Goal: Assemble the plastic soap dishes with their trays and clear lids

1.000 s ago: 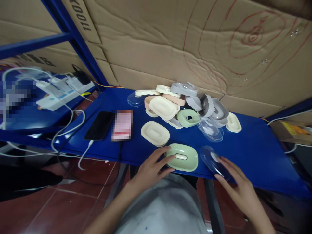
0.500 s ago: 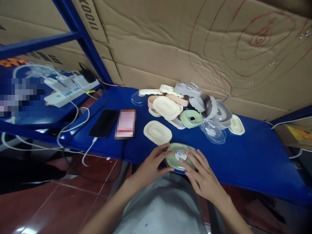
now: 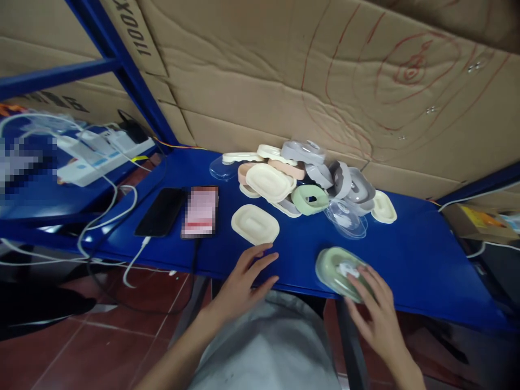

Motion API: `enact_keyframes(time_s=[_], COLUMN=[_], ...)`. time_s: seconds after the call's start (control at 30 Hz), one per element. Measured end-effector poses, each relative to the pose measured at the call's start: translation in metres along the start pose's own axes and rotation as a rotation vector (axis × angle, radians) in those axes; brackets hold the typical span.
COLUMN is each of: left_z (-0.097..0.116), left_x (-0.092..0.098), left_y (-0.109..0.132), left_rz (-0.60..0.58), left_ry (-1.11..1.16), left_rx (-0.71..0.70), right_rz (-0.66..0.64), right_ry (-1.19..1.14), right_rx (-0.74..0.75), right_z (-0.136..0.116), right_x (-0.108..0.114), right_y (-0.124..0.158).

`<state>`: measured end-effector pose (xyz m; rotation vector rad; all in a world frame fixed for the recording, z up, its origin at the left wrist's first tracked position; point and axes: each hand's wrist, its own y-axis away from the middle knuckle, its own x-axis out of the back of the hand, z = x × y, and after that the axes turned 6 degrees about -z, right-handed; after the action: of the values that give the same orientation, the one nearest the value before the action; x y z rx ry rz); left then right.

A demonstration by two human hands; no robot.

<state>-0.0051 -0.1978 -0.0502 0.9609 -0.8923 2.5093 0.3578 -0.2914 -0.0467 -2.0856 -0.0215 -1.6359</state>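
Note:
A pale green oval soap dish (image 3: pixel 331 265) with a transparent cover and a white label on top is near the front edge of the blue table. My right hand (image 3: pixel 374 309) grips its right side, fingers over the top and thumb at the near edge. My left hand (image 3: pixel 247 276) is empty, its fingers apart and curved, just in front of a cream oval tray (image 3: pixel 255 224) lying on the table. Behind are a green ring-shaped part (image 3: pixel 309 200), a larger cream tray (image 3: pixel 268 182) and several grey parts (image 3: pixel 359 189) in a heap.
Two phones lie to the left, one black (image 3: pixel 160 212) and one with a lit screen (image 3: pixel 200 212). A power strip (image 3: pixel 101 160) with white cables stands further left. Transparent covers (image 3: pixel 347 219) lie beside the heap. A cardboard panel (image 3: pixel 244 70) rises behind the table (image 3: pixel 418 265).
The green soap dish has moved to the right with my right hand. My left hand has let go of it and is now apart from it. The camera view has shifted slightly.

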Motion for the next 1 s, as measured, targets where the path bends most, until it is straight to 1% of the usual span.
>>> enact_keyframes(time_s=[0.1,0.2,0.27,0.33,0.4,0.47,0.53,0.57,0.63,0.7,0.77,0.83,0.93,1.0], left_z=[-0.005,-0.015,-0.021,-0.022,-0.018,-0.012,-0.004,-0.002,0.001,0.000,-0.003,-0.006,-0.006,-0.002], left_x=[0.005,0.009,0.010,0.010,0.010,0.009,0.007,0.006,0.005,0.003,0.002,0.001,0.000,-0.001], left_y=[-0.005,-0.010,-0.012,-0.011,-0.010,-0.008,-0.007,-0.007,-0.007,-0.008,-0.009,-0.008,-0.005,-0.006], left_rz=[0.068,0.077,0.052,0.022,-0.021,-0.081,-0.125,-0.127,-0.095,-0.053,-0.043,-0.051,-0.067,-0.076], left_ry=[-0.184,-0.346,-0.399,-0.397,-0.355,-0.289,-0.219,-0.195,-0.197,-0.249,-0.293,-0.281,-0.202,-0.158], left_rx=[0.020,0.079,0.097,0.095,0.062,-0.021,-0.108,-0.135,-0.140,-0.110,-0.086,-0.081,-0.109,-0.127], right_rz=[0.108,0.209,0.241,0.238,0.229,0.208,0.154,0.122,0.080,0.087,0.122,0.197,0.350,0.365], right_ry=[0.055,0.153,0.239,0.302,0.312,0.278,0.237,0.213,0.163,0.129,0.128,0.059,-0.217,-0.376], right_rx=[-0.166,-0.289,-0.371,-0.419,-0.394,-0.293,-0.156,-0.088,0.010,0.036,0.013,-0.049,-0.226,-0.309], right_z=[0.047,0.095,0.122,0.141,0.151,0.155,0.154,0.154,0.152,0.150,0.143,0.129,0.100,0.083], right_x=[0.011,0.015,0.016,0.018,0.020,0.019,0.015,0.013,0.009,0.010,0.017,0.027,0.035,0.034], right_y=[0.022,0.020,0.006,-0.019,-0.052,-0.090,-0.129,-0.146,-0.173,-0.186,-0.182,-0.163,-0.122,-0.098])
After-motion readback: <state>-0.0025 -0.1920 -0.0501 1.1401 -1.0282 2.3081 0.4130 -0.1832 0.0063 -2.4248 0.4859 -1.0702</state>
